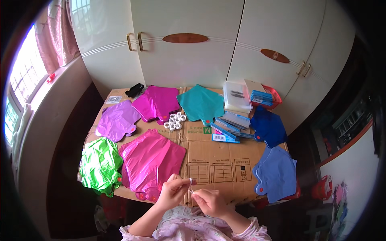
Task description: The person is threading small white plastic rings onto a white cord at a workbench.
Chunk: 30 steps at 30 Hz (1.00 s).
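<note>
Close to the cardboard's front edge, my left hand (173, 190) is closed, with a small white loop of ribbon (191, 181) at its fingertips. My right hand (210, 202) pinches a thin white strand just below it, and the two hands nearly touch. Left of my left hand lies a stack of flat pink foil star balloons (152, 160). Farther off, several small white ribbon rolls (175, 120) sit in a cluster. Blue-and-clear flat packs (231, 127) are piled right of them.
Around the cardboard (193, 148) lie flat foil balloons: green (100, 164), lilac (117, 120), magenta (157, 102), teal (201, 103), dark blue (269, 126), pale blue (276, 172). Clear bags (236, 96) and a red basket (274, 96) stand far right. White cabinets (185, 60) rise behind.
</note>
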{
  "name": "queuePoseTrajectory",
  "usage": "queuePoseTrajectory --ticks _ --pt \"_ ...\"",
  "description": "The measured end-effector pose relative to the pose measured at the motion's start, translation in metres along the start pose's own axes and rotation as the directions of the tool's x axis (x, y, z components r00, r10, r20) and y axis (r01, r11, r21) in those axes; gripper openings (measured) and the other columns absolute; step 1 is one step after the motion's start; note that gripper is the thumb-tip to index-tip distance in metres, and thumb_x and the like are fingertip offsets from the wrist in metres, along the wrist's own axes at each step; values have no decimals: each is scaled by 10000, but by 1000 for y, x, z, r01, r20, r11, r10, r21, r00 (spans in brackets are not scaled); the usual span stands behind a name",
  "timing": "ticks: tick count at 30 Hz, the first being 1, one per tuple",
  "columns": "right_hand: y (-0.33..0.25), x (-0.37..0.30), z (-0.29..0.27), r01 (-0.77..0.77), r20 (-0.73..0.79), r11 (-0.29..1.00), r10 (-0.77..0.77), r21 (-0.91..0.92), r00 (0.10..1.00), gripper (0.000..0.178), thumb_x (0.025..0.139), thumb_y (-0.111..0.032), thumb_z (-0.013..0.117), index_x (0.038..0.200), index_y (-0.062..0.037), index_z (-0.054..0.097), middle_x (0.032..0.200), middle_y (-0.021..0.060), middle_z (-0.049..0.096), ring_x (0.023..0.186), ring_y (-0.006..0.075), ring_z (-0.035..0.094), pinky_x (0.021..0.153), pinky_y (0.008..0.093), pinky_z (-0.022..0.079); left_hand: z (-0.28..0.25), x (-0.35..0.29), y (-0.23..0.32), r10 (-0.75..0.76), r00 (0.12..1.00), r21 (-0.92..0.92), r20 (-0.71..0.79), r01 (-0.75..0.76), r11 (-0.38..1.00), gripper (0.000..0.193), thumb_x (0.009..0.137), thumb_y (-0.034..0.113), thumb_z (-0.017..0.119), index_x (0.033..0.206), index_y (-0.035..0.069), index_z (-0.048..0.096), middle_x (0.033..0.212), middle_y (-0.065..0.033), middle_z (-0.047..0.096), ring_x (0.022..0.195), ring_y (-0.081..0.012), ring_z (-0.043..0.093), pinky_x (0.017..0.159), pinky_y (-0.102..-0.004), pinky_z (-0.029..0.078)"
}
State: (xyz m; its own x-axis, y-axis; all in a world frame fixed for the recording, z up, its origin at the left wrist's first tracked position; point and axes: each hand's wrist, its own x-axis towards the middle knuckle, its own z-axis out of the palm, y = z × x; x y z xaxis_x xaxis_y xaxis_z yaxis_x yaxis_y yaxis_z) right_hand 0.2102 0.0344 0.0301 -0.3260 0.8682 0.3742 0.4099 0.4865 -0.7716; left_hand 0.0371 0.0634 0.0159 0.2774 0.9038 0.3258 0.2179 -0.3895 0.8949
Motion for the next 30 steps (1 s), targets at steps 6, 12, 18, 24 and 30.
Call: queuePoseTrajectory --ticks 6,12,18,24,30 --pt "9 14 4 -73 7 995 73 68 997 61 802 -20 537 833 -56 575 653 106 565 548 246 581 500 333 450 -3 -8 9 -122 969 -474 215 213 854 150 824 1 568 938 19 664 717 -28 564 683 -116 453 597 -237 382" --pt "-10 8 -11 -43 -1 996 43 78 999 52 824 -93 583 857 -54 583 712 115 605 613 265 620 515 338 471 -12 -10 9 -100 980 3 172 101 995 157 822 -9 566 938 22 667 690 -27 563 692 -102 474 582 -222 387" --pt "-4 3 2 134 120 991 -131 -23 984 47 830 -98 578 848 -56 585 675 104 590 573 238 602 502 343 461 -7 -3 21 -120 990 -240 75 135 961 156 773 4 590 913 19 657 670 -14 526 711 -116 482 645 -252 399" --pt "1 13 -7 15 11 994 -16 105 1000 50 818 -82 583 842 -43 564 659 97 574 583 264 594 495 345 452 -9 -14 21 -157 974 -628 164 226 744 174 741 -26 590 881 44 667 665 -18 530 744 -142 488 663 -264 371" --pt "-16 6 -13 -109 40 969 103 221 994 46 845 -77 556 831 -45 587 651 100 569 564 261 578 515 329 451 -19 -16 23 -11 978 -130 209 39 991 144 818 -23 511 872 -36 644 727 -62 592 802 -162 505 767 -305 407"
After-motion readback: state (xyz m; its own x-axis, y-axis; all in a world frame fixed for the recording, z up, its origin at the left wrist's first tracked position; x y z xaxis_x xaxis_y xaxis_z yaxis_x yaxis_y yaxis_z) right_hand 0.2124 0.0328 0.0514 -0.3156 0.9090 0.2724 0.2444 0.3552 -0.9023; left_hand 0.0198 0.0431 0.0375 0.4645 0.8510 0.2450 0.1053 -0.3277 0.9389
